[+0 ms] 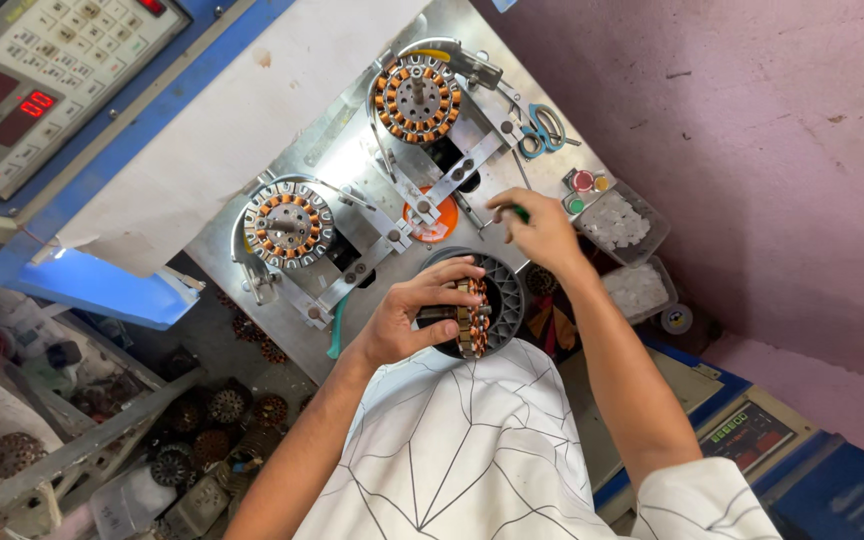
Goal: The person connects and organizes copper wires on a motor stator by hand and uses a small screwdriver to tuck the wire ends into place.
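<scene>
Closest to the camera, the left hand (414, 318) is curled around a wound stator (472, 318), a ring of copper coils on a steel core, thumb below and fingers wrapped over its top edge. The stator stands on edge at the fingertips, tipped sideways, and sits over a dark ribbed round housing (505, 290) that lies just beyond and beneath the hand, on the near edge of the metal work plate (352, 120).

A little farther out and to the right, the right hand (542, 232) is closed in a pinch on a small green-handled tool (518, 212), whose thin metal tip pokes out to the left of the fingers. This hand hovers above the housing's far rim, near the stator but not touching it.

Just left of that hand's fingertips lies an orange disc (436, 220) partly under a metal bracket. To its right are two clear trays of white pieces (620, 220), with small red, yellow and green caps (583, 186) beside them.

Beyond the left hand, up the plate, a second stator (288, 224) is mounted in a winding fixture, and farther still a third stator (416, 98) sits in another. Blue-handled scissors (544, 130) lie past the right hand. Farthest off, at the upper left, is a control panel (42, 75) with a red display.
</scene>
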